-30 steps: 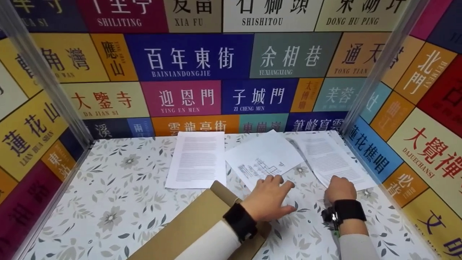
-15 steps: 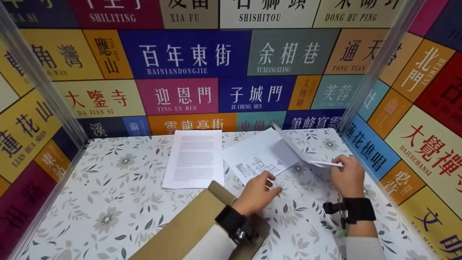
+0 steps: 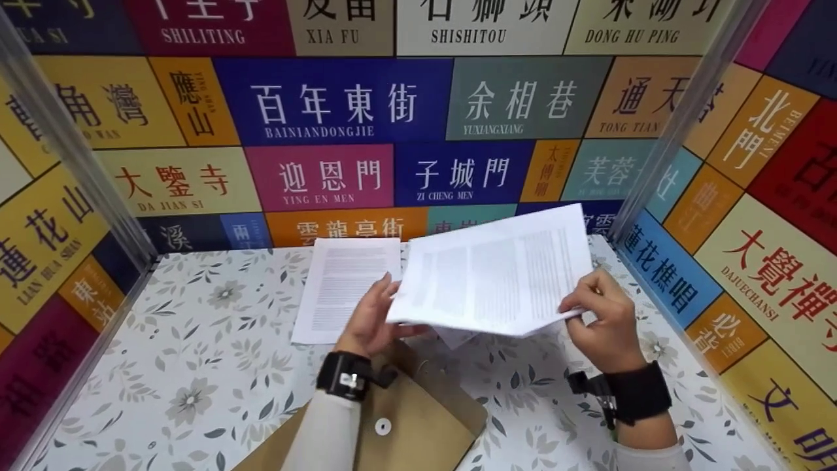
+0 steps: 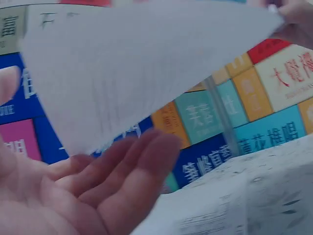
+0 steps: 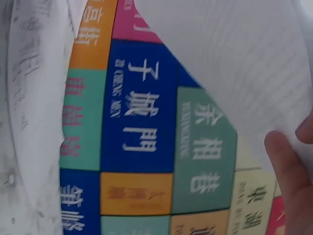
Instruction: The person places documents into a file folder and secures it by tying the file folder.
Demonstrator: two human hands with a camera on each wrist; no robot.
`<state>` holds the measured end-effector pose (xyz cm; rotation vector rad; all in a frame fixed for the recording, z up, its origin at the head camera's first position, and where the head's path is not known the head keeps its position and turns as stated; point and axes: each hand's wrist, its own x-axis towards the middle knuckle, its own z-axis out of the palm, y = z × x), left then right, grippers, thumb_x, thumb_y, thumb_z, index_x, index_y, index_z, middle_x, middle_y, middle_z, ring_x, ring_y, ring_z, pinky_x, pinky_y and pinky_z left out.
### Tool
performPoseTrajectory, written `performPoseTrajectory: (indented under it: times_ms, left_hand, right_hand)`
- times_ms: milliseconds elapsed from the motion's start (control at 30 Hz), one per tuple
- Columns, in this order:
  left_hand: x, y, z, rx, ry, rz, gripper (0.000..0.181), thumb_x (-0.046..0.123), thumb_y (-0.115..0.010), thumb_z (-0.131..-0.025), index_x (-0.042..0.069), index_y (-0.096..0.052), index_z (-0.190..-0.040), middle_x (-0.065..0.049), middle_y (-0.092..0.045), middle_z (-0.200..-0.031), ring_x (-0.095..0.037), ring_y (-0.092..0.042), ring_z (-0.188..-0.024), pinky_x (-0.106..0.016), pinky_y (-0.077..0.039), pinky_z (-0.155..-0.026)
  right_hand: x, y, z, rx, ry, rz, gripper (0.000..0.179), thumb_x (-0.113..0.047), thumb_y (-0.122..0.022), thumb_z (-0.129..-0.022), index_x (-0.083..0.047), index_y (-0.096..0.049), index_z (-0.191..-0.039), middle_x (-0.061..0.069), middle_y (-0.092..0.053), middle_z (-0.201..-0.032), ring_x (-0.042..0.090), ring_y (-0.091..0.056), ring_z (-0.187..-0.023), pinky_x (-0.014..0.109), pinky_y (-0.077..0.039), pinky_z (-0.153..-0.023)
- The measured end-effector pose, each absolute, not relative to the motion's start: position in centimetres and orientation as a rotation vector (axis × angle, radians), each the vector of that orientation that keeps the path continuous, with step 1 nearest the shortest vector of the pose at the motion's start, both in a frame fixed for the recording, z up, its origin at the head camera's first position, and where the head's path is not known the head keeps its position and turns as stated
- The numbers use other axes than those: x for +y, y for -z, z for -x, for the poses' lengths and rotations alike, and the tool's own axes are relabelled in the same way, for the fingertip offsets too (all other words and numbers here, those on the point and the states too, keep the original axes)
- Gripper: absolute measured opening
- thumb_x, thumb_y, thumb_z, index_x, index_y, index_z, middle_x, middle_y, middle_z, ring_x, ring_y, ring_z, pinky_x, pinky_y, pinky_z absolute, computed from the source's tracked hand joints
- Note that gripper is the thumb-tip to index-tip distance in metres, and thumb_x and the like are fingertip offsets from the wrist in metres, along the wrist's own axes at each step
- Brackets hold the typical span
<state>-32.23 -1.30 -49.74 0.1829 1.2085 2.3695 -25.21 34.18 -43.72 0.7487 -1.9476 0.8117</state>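
My right hand (image 3: 605, 324) pinches the right edge of some printed paper sheets (image 3: 490, 281), which are tilted and raised above the table. In the right wrist view, a thumb and finger (image 5: 288, 161) of that hand grip the edge. My left hand (image 3: 373, 317) is at the opposite edge of the sheets. The left wrist view shows its palm up and fingers (image 4: 139, 171) extended under the paper's corner, the thumb apart from it. Below lies a sheet with a line drawing (image 5: 34, 93), mostly hidden in the head view.
A second stack of printed pages (image 3: 340, 281) lies at the back, left of the raised sheets. A brown kraft document envelope (image 3: 418, 418) with a white button lies under my left forearm. Panels with Chinese lettering (image 3: 340, 98) wall in the flower-patterned table (image 3: 196, 366).
My right hand has picked the printed sheets up from the table's right side and brought them left. My left hand has moved left and turned palm up beside their left edge.
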Motion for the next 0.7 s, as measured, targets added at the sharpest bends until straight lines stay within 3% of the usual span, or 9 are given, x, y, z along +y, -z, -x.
performPoseTrajectory:
  times_ms: [100, 200, 267, 367, 467, 533, 633, 700]
  left_hand:
    - [-2.4, 49.7, 32.4, 1.285, -2.334, -0.225, 0.050, 0.033, -0.053, -0.107, -0.002, -0.051, -0.143, -0.014, -0.073, -0.117, -0.025, -0.074, -0.101, -0.040, -0.061, -0.085]
    - [-2.7, 49.7, 32.5, 1.496, -2.258, -0.260, 0.043, 0.013, -0.058, -0.105, -0.005, -0.052, -0.144, -0.018, -0.074, -0.117, -0.029, -0.076, -0.098, -0.039, -0.062, -0.081]
    - [-2.7, 49.6, 32.6, 1.671, -2.205, -0.265, 0.044, 0.004, -0.059, -0.103, -0.004, -0.052, -0.145, -0.020, -0.072, -0.122, -0.032, -0.076, -0.100, -0.041, -0.062, -0.082]
    - [-2.5, 48.8, 32.5, 1.949, -2.130, -0.244, 0.046, -0.001, -0.059, -0.101, -0.002, -0.053, -0.146, -0.020, -0.069, -0.130, -0.032, -0.072, -0.109, -0.041, -0.058, -0.093]
    - [-2.4, 47.8, 32.1, 2.145, -2.082, -0.235, 0.046, -0.002, -0.060, -0.100, -0.001, -0.055, -0.145, -0.019, -0.065, -0.136, -0.032, -0.066, -0.121, -0.044, -0.050, -0.105]
    - [-2.2, 46.9, 31.6, 2.197, -2.086, -0.250, 0.046, -0.001, -0.060, -0.099, -0.001, -0.055, -0.145, -0.018, -0.065, -0.137, -0.033, -0.063, -0.124, -0.046, -0.047, -0.108]
    - [-1.7, 45.7, 30.7, 2.201, -2.097, -0.313, 0.048, 0.001, -0.061, -0.100, 0.002, -0.053, -0.147, -0.017, -0.065, -0.137, -0.033, -0.064, -0.122, -0.046, -0.050, -0.105]
    - [-1.3, 44.9, 29.9, 2.189, -2.090, -0.372, 0.050, 0.003, -0.062, -0.100, 0.004, -0.052, -0.149, -0.016, -0.064, -0.137, -0.032, -0.066, -0.119, -0.045, -0.053, -0.101]
  right_hand:
    - [33.1, 43.1, 24.6, -1.964, -0.824, -0.900, 0.037, 0.021, -0.054, -0.061, -0.012, -0.067, -0.070, 0.011, -0.047, -0.085, 0.018, -0.047, -0.081, 0.020, -0.039, -0.074]
    - [32.6, 42.6, 23.9, -2.076, -0.770, -0.945, 0.043, 0.028, -0.059, -0.061, -0.011, -0.071, -0.075, 0.011, -0.051, -0.092, 0.022, -0.051, -0.088, 0.019, -0.039, -0.080]
    - [32.6, 42.1, 23.3, -2.208, -0.715, -0.913, 0.047, 0.028, -0.063, -0.063, -0.012, -0.076, -0.085, 0.010, -0.058, -0.102, 0.023, -0.056, -0.098, 0.016, -0.042, -0.089]
    - [33.1, 41.2, 22.3, -2.418, -0.740, -0.834, 0.057, 0.019, -0.064, -0.067, -0.013, -0.078, -0.113, 0.006, -0.062, -0.126, 0.025, -0.057, -0.121, 0.013, -0.041, -0.099]
    - [34.1, 40.6, 21.6, -2.476, -1.103, -0.734, 0.075, 0.010, -0.062, -0.073, -0.009, -0.059, -0.146, 0.011, -0.053, -0.148, 0.032, -0.047, -0.138, 0.021, -0.045, -0.104]
    - [34.6, 40.5, 21.7, -2.454, -1.329, -0.577, 0.079, -0.001, -0.062, -0.086, -0.011, -0.038, -0.161, 0.015, -0.044, -0.157, 0.036, -0.042, -0.143, 0.024, -0.047, -0.104]
    - [34.9, 40.9, 22.5, -2.460, -1.538, -0.272, 0.083, -0.025, -0.059, -0.104, -0.016, -0.007, -0.169, 0.024, -0.029, -0.164, 0.044, -0.037, -0.145, 0.040, -0.048, -0.107]
    - [34.9, 41.6, 23.4, -2.526, -1.596, -0.075, 0.085, -0.040, -0.054, -0.108, -0.017, 0.001, -0.169, 0.027, -0.025, -0.165, 0.046, -0.037, -0.145, 0.049, -0.044, -0.112]
